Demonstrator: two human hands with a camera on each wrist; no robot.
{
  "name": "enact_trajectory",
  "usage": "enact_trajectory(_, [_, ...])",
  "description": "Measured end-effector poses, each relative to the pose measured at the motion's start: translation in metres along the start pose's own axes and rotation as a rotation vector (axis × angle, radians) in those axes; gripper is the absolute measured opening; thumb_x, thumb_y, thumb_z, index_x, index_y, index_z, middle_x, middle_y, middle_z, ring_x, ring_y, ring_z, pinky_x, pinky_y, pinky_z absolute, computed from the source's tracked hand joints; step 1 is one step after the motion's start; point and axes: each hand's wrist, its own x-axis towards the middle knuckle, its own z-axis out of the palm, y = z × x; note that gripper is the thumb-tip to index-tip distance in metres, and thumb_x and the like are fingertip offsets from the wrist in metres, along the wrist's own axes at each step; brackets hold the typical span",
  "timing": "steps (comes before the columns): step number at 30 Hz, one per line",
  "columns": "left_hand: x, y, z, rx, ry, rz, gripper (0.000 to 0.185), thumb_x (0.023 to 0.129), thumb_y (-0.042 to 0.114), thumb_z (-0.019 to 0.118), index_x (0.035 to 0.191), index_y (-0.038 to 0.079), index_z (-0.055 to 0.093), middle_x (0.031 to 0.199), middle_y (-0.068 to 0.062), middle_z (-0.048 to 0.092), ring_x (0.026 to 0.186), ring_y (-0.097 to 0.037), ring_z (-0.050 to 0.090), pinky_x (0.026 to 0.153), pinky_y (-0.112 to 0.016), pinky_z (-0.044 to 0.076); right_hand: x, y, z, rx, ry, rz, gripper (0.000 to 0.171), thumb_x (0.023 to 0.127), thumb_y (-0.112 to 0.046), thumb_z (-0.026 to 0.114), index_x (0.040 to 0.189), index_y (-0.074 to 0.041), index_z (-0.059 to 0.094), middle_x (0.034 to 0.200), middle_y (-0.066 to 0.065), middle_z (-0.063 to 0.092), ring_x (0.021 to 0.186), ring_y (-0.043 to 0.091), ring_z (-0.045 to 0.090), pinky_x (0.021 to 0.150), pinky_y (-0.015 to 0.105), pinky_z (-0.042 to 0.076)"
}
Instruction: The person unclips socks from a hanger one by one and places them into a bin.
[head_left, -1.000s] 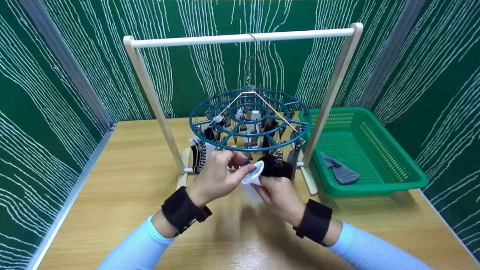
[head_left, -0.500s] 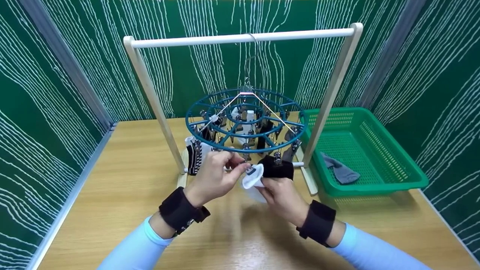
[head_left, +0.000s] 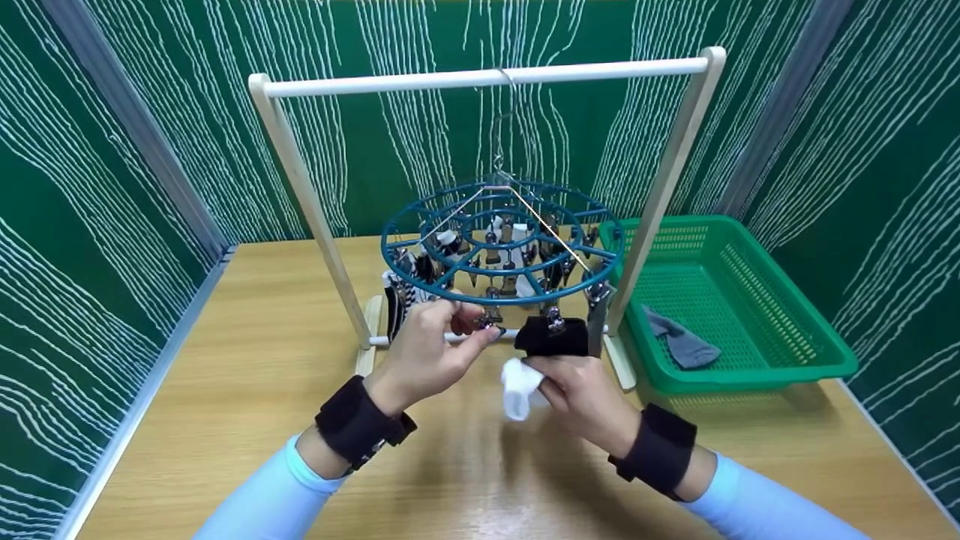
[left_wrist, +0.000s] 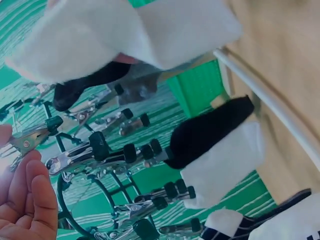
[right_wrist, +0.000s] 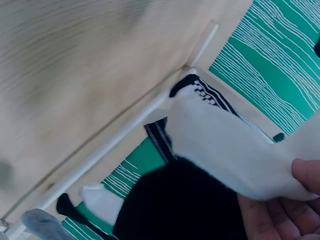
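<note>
My left hand [head_left: 435, 341] pinches a metal clip [head_left: 489, 321] at the near rim of the round blue-green hanger [head_left: 495, 300]. In the left wrist view that clip [left_wrist: 25, 143] sits between thumb and fingers, with no cloth in its tips. Lower and to the right, my right hand [head_left: 585, 394] grips a white sock [head_left: 519, 390], which dangles apart from the clip. The right wrist view has the white sock [right_wrist: 215, 140] stretched out from the thumb and fingers [right_wrist: 275, 217]. Just above the right hand in the head view, a black sock [head_left: 551, 337] hangs from its own clip.
A wooden stand [head_left: 300, 180] with a white top bar [head_left: 420, 81] carries the hanger. Striped [head_left: 395, 307], white, black and grey socks hang around it. On the right, a green basket [head_left: 750, 379] contains a grey sock [head_left: 686, 341]. Green walls enclose the table.
The white sock has come away from the clip and moved down and right with my right hand. My left hand stays on the clip, and the hanger has swung slightly.
</note>
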Motion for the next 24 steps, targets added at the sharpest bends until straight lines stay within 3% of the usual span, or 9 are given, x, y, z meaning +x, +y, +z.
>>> enact_trajectory(5, [-0.001,0.0,0.001,-0.016,0.007,-0.043,0.017,0.098,0.011,0.082,0.102,-0.004,0.076,0.098,-0.018,0.08,0.082,-0.026,0.073,0.075,-0.04,0.067,0.004,-0.005,-0.015,0.018,-0.014,0.064,0.028,0.086,0.017,0.075,0.107,-0.001,0.081,0.102,0.012,0.084,0.089,0.025,0.081,0.079,0.047,0.068])
enact_trajectory(14, [-0.003,0.001,0.001,-0.049,0.024,-0.057,0.018,0.096,0.011,0.084,0.102,-0.005,0.076,0.098,-0.019,0.081,0.084,-0.028,0.078,0.078,-0.042,0.069,0.013,-0.006,-0.05,0.014,0.051,0.102,0.028,0.083,0.02,0.076,0.105,0.004,0.082,0.102,0.017,0.084,0.086,0.027,0.083,0.076,0.038,0.068])
enact_trajectory(18, [-0.002,0.001,0.001,-0.025,0.037,-0.047,0.018,0.094,0.011,0.085,0.103,-0.003,0.079,0.096,-0.016,0.082,0.083,-0.025,0.079,0.077,-0.036,0.068,0.018,-0.003,-0.065,0.007,0.085,0.118,0.029,0.085,0.02,0.076,0.108,0.004,0.082,0.102,0.018,0.084,0.085,0.028,0.083,0.08,0.024,0.066])
enact_trajectory(21, [-0.001,0.001,0.002,-0.008,0.045,-0.038,0.016,0.094,0.011,0.086,0.101,-0.002,0.079,0.094,-0.014,0.083,0.081,-0.025,0.079,0.076,-0.034,0.067,0.021,-0.001,-0.077,0.009,0.116,0.143,0.028,0.086,0.02,0.074,0.109,0.005,0.081,0.103,0.02,0.083,0.084,0.03,0.083,0.085,0.01,0.059])
enact_trajectory(24, [-0.001,0.001,0.002,-0.01,0.044,-0.042,0.016,0.094,0.011,0.086,0.1,-0.002,0.079,0.096,-0.015,0.083,0.082,-0.024,0.079,0.077,-0.034,0.068,0.025,0.004,-0.089,-0.012,0.152,0.174,0.027,0.089,0.02,0.072,0.11,0.006,0.081,0.104,0.021,0.083,0.087,0.034,0.082,0.09,0.003,0.052])
